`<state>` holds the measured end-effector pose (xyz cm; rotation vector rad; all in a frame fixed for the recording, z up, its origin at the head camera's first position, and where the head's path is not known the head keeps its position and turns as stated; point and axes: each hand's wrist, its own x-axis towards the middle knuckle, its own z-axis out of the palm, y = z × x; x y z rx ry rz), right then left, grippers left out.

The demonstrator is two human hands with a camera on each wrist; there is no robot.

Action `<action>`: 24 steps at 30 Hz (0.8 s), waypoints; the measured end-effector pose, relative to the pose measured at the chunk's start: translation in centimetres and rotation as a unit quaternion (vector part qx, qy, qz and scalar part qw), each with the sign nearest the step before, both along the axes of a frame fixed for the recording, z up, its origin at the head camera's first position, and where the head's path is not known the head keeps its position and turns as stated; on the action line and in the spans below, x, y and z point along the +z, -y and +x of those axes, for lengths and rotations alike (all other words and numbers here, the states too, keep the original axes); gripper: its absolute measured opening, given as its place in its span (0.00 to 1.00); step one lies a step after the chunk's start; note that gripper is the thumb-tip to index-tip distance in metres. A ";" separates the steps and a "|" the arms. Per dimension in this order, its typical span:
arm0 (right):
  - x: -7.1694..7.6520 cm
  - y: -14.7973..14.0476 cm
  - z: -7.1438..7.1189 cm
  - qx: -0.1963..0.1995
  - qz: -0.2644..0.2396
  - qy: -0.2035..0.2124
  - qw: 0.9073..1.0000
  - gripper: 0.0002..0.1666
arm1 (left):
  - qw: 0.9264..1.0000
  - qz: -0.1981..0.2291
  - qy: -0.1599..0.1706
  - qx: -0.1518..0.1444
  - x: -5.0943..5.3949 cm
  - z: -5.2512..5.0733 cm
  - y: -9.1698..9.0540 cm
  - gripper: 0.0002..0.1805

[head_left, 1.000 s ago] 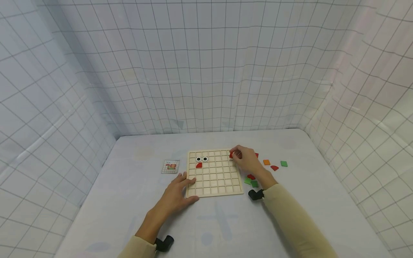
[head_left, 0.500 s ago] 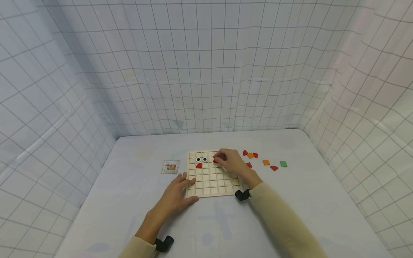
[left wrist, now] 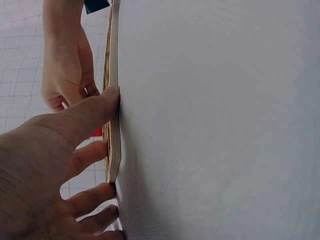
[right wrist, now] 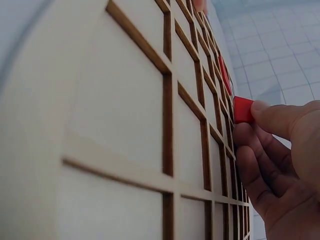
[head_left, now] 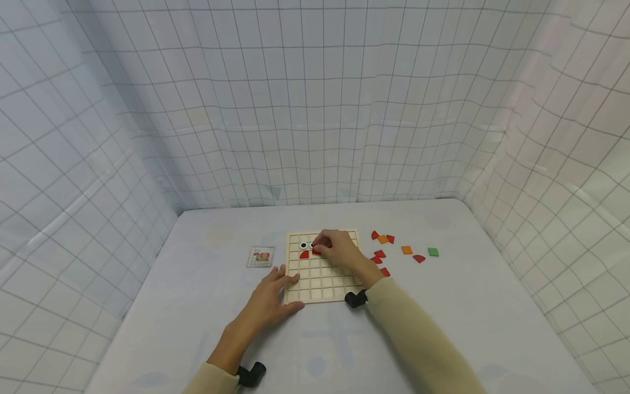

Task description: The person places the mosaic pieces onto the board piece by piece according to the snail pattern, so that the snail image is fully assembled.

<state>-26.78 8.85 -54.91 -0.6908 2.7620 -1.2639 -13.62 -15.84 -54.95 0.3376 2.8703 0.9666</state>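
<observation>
My left hand [head_left: 268, 298] rests with spread fingers at the near left corner of a pale wooden grid board [head_left: 322, 283]. In the left wrist view its thumb [left wrist: 97, 107] lies along one board edge. My right hand [head_left: 340, 250] is over the board's upper part. It pinches a small red tile [right wrist: 243, 109] between thumb and fingers, just at the grid surface; the right fingers partly hide it in the head view. Beside it on the board lie two black-and-white eye tiles [head_left: 303, 245], one partly covered, and a red quarter-circle tile [head_left: 304, 254].
A small picture card [head_left: 260, 256] lies left of the board. To the right are loose red tiles [head_left: 385, 272], an orange tile [head_left: 406, 250] and a green tile [head_left: 433, 252]. Gridded white curtains [head_left: 315, 137] stand behind and at both sides.
My right hand has moved left from the board's far right edge, carrying the red tile toward the eye tiles. Its arm now covers the nearer green tiles. The left hand stays put.
</observation>
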 end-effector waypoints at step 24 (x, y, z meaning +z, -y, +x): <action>-0.2 1.0 0.3 0.003 0.027 -0.014 1.000 0.05 | 1.000 -0.002 -0.009 -0.001 0.0 0.0 -0.1 0.42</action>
